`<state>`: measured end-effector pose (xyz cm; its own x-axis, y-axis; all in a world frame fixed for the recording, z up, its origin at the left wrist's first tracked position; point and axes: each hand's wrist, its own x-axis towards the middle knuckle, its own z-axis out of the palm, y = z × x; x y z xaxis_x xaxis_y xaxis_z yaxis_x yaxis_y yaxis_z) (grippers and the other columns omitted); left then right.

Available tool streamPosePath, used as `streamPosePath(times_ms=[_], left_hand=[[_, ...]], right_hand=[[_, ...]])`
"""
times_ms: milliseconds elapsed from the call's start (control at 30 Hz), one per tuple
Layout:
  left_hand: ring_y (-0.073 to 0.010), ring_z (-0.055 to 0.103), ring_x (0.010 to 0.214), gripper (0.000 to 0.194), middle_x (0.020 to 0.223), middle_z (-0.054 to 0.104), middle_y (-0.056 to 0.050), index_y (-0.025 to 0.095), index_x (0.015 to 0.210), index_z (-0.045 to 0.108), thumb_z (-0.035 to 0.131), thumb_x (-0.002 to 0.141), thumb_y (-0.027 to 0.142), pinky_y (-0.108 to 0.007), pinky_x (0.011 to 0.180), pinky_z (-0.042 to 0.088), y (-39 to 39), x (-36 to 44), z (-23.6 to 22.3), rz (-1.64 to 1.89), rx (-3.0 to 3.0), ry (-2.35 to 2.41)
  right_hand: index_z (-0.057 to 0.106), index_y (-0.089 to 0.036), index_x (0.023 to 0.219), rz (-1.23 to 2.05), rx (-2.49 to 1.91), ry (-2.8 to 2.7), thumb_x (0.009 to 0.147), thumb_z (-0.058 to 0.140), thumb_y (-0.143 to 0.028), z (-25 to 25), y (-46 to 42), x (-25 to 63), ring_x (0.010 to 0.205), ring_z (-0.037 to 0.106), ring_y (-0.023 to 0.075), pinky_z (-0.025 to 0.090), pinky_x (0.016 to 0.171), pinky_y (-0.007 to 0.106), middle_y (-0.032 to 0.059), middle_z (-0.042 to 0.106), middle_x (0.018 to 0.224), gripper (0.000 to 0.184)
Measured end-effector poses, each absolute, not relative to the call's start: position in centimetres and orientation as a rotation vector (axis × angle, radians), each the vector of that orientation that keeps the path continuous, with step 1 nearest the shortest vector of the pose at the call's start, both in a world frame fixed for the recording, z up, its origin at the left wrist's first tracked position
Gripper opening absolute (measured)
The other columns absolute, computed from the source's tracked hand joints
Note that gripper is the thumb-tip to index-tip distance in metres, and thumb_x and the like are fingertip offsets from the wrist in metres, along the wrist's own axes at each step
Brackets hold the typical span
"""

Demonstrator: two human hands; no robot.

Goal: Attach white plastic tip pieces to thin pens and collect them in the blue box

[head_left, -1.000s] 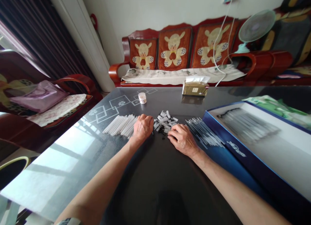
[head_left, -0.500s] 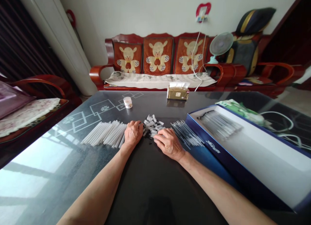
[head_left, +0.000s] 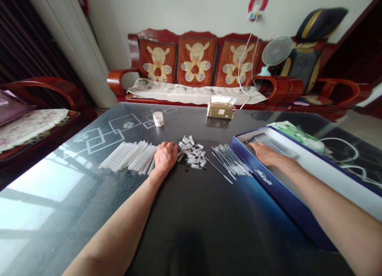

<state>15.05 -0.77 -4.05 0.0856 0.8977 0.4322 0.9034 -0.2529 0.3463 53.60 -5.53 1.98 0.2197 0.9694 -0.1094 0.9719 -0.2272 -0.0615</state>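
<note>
Right hand (head_left: 264, 153) at far end of blue box (head_left: 249, 159), near clear sticks (head_left: 280, 146); left hand (head_left: 165, 156) curled between white tubes (head_left: 127, 156) and small caps (head_left: 193, 153). Cannot tell either grip. Thin refills (head_left: 231, 160) right of caps.

Piled pieces (head_left: 194, 152) between tubes (head_left: 127, 156) and rods (head_left: 232, 160), box (head_left: 263, 177) rightward, tissues (head_left: 221, 110) behind

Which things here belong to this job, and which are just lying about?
Likely in use:
slim white plastic tubes, beside left hand
small white plastic pieces
thin grey rods
long blue cardboard box, right hand inside

Seemingly idle:
small round white tub
gold tissue box
green-white plastic packet
</note>
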Motion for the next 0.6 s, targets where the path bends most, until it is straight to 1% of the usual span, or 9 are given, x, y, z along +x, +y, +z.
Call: streamPosePath(times_ms=[33, 67, 167, 233, 267, 400, 500, 533, 600], left_hand=[[-0.0243, 0.058, 0.092, 0.029, 0.096, 0.066, -0.010, 0.023, 0.102, 0.069, 0.044, 0.093, 0.035, -0.034, 0.082, 0.045, -0.8, 15.1, -4.0, -0.903, -2.309, -1.916], [-0.0242, 0.058, 0.093, 0.029, 0.097, 0.066, -0.010, 0.023, 0.102, 0.069, 0.045, 0.093, 0.035, -0.034, 0.083, 0.045, -0.8, 15.1, -4.0, -0.901, -2.311, -1.919], [-0.0241, 0.058, 0.094, 0.029, 0.099, 0.066, -0.010, 0.022, 0.103, 0.069, 0.045, 0.093, 0.035, -0.033, 0.083, 0.045, -0.8, 15.1, -3.9, -0.894, -2.313, -1.934], [-0.0237, 0.058, 0.094, 0.029, 0.099, 0.066, -0.010, 0.022, 0.103, 0.069, 0.045, 0.093, 0.035, -0.033, 0.083, 0.045, -0.8, 15.1, -3.8, -0.890, -2.312, -1.944], [-0.0235, 0.058, 0.094, 0.030, 0.098, 0.066, -0.010, 0.021, 0.104, 0.069, 0.045, 0.093, 0.035, -0.033, 0.083, 0.045, -0.8, 15.1, -3.8, -0.888, -2.312, -1.946], [-0.0226, 0.058, 0.093, 0.030, 0.097, 0.066, -0.009, 0.021, 0.103, 0.069, 0.045, 0.093, 0.035, -0.031, 0.083, 0.044, -0.7, 15.1, -3.9, -0.897, -2.307, -1.935], [-0.0222, 0.058, 0.092, 0.029, 0.096, 0.066, -0.009, 0.022, 0.102, 0.069, 0.045, 0.093, 0.035, -0.031, 0.083, 0.044, -0.7, 15.1, -3.8, -0.902, -2.304, -1.925], [-0.0223, 0.058, 0.092, 0.029, 0.096, 0.066, -0.009, 0.022, 0.102, 0.069, 0.044, 0.093, 0.035, -0.031, 0.082, 0.044, -0.7, 15.1, -3.8, -0.901, -2.304, -1.924], [-0.0226, 0.058, 0.092, 0.029, 0.096, 0.065, -0.009, 0.022, 0.102, 0.069, 0.044, 0.094, 0.035, -0.031, 0.082, 0.044, -0.8, 15.1, -3.8, -0.900, -2.307, -1.924]], right_hand=[[0.057, -0.015, 0.128, -0.205, 2.425, 1.954, 0.072, 0.073, -0.033, 1.1, -5.7, 54.0, 0.086, 0.057, 0.0220, 0.038, 0.074, 0.033, 0.0225, 0.058, 0.120, 0.062], [0.056, -0.017, 0.130, -0.205, 2.421, 1.976, 0.073, 0.072, -0.032, 0.4, -5.8, 54.4, 0.088, 0.057, 0.0223, 0.038, 0.075, 0.034, 0.0226, 0.056, 0.123, 0.061], [0.061, -0.022, 0.122, -0.162, 2.487, 2.017, 0.085, 0.059, -0.029, -0.9, -6.0, 54.9, 0.089, 0.055, 0.0223, 0.037, 0.077, 0.037, 0.0197, 0.056, 0.120, 0.038], [0.065, -0.023, 0.112, -0.147, 2.550, 2.017, 0.088, 0.054, -0.029, -1.2, -5.8, 55.0, 0.084, 0.054, 0.0209, 0.037, 0.075, 0.037, 0.0166, 0.059, 0.109, 0.027], [0.066, -0.023, 0.107, -0.144, 2.578, 2.005, 0.087, 0.056, -0.030, -1.2, -5.7, 55.1, 0.079, 0.054, 0.0199, 0.037, 0.072, 0.036, 0.0149, 0.059, 0.102, 0.024], [0.067, -0.018, 0.088, -0.121, 2.641, 1.970, 0.076, 0.069, -0.031, -0.9, -4.9, 55.0, 0.063, 0.050, 0.0160, 0.036, 0.063, 0.034, 0.0076, 0.057, 0.078, 0.018], [0.065, -0.016, 0.073, -0.078, 2.694, 2.000, 0.070, 0.072, -0.026, -0.9, -4.4, 54.8, 0.054, 0.047, 0.0136, 0.034, 0.059, 0.033, 0.0024, 0.053, 0.061, 0.012], [0.064, -0.016, 0.066, -0.055, 2.719, 2.019, 0.070, 0.071, -0.024, -1.0, -4.4, 54.7, 0.051, 0.046, 0.0129, 0.034, 0.058, 0.033, 0.0008, 0.050, 0.055, 0.012], [0.057, -0.016, 0.052, 0.041, 2.784, 2.109, 0.070, 0.069, -0.019, -0.9, -4.3, 54.5, 0.047, 0.045, 0.0126, 0.035, 0.056, 0.032, -0.0008, 0.045, 0.045, 0.021]])
